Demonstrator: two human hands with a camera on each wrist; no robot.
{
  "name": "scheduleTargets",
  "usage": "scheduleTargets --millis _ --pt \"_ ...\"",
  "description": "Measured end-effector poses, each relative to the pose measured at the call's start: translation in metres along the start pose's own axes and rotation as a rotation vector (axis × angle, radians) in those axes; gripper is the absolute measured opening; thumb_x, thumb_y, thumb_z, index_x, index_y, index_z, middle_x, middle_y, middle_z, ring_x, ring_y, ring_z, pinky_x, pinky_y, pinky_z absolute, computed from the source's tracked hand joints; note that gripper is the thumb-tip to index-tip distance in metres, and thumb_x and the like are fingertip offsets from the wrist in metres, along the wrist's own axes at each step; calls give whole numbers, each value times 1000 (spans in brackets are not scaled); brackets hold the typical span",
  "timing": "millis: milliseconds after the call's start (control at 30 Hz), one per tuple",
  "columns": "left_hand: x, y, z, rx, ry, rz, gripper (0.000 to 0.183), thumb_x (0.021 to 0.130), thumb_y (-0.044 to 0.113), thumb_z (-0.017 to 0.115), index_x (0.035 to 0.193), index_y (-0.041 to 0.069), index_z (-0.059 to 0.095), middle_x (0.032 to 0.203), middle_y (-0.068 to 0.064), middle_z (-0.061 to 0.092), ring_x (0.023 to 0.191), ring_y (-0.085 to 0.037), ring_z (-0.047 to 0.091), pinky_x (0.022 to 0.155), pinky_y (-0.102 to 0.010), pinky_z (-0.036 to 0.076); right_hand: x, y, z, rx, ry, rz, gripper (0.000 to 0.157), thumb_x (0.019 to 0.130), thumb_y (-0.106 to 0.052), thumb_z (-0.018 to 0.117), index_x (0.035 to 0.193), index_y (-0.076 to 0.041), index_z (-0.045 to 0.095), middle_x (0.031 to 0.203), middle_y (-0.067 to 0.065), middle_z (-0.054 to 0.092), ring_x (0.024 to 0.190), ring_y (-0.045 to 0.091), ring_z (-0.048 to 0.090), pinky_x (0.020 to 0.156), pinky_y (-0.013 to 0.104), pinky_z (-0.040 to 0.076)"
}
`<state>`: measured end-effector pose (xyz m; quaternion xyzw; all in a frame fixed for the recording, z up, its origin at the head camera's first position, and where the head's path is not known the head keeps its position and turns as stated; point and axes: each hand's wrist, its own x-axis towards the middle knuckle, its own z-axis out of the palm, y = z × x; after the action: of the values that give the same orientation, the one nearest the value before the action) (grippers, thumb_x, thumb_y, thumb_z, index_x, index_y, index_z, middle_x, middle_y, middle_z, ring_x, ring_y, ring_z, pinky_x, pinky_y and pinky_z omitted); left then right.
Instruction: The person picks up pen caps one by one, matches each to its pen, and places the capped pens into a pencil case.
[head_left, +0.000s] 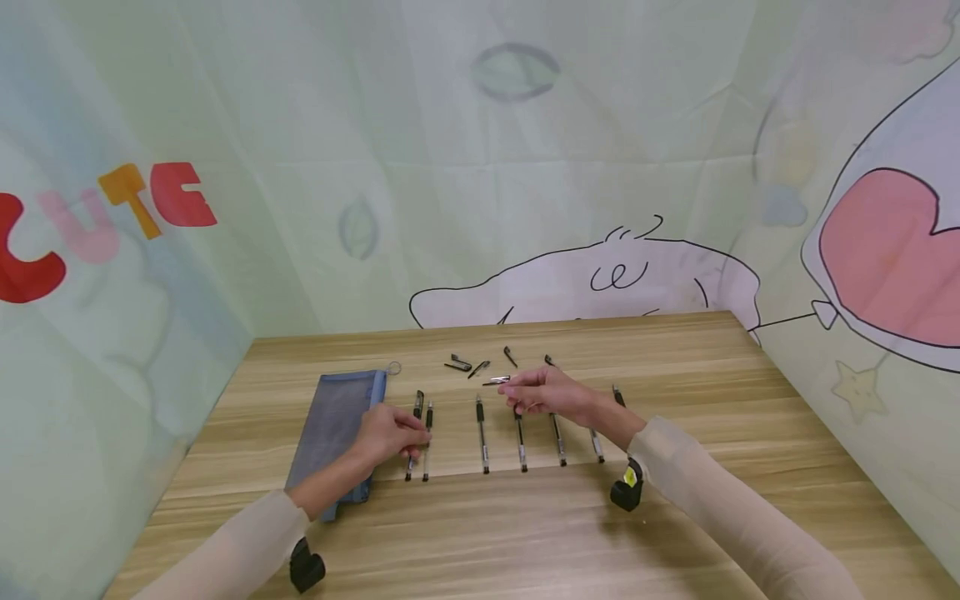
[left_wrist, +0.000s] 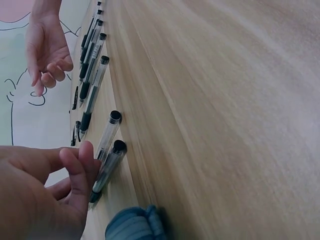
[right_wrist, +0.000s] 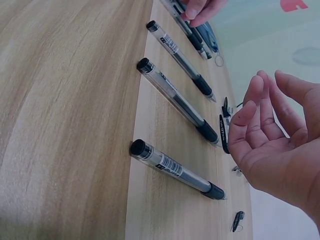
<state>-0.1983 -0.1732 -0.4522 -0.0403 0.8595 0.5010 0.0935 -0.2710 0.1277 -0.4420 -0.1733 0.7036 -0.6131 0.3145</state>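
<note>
My left hand (head_left: pixel 392 433) is low over two gel pens lying side by side, its fingertips pinching the uncapped pen (head_left: pixel 430 417). Just left of that one lies a capped pen (head_left: pixel 417 404). In the left wrist view, the curled fingers overlap the clear barrel (left_wrist: pixel 109 131). My right hand (head_left: pixel 547 392) hovers above the row, fingers loosely bent, thumb and fingertips apart with nothing between them in the right wrist view. A pen cap (head_left: pixel 495 381) shows right at its fingertips in the head view. Under that hand and forearm lie more uncapped pens (right_wrist: pixel 177 172), partly hidden.
A blue-edged mesh zip pouch (head_left: pixel 333 417) with a ring lies left of the pens, under the left forearm. Several loose black caps (head_left: pixel 460 363) are scattered behind the row. The wooden table (head_left: pixel 525 533) meets a printed cloth (head_left: pixel 337 275) at the back.
</note>
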Motion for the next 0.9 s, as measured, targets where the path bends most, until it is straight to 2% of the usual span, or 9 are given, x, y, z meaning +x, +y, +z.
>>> scheduleTargets --millis 200,333,533,733,900 --pt "0 2 5 39 -23 36 12 85 -3 77 96 -10 75 73 -15 76 51 -11 65 52 -25 56 0 2 -1 -3 -5 0 40 104 -20 61 133 8 60 95 -2 71 84 9 64 74 25 49" --pt "0 5 10 71 -13 67 11 84 0 79 93 -6 77 71 -14 76 50 -13 66 52 -27 57 0 3 -1 -9 -15 -3 42 104 -19 60 134 9 58 94 -3 71 85 10 63 74 24 48" --pt "1 7 18 64 -10 61 10 81 3 84 85 -3 77 65 -11 73 46 -11 63 48 -24 54 0 3 -1 -8 -13 2 41 104 -17 60 135 10 57 95 -3 71 84 9 62 74 24 48" --pt "3 6 24 178 11 94 11 80 6 84 74 2 77 56 -4 69 42 -7 60 44 -18 46 -1 2 -2 -10 -3 9 42 104 -18 60 136 9 57 97 -2 72 84 8 64 75 24 50" --pt "6 6 26 162 8 70 8 81 6 83 76 2 78 59 -4 71 43 -6 61 44 -17 47 -2 4 -4 -19 4 6 42 104 -18 60 137 8 56 100 0 71 85 9 64 77 24 50"
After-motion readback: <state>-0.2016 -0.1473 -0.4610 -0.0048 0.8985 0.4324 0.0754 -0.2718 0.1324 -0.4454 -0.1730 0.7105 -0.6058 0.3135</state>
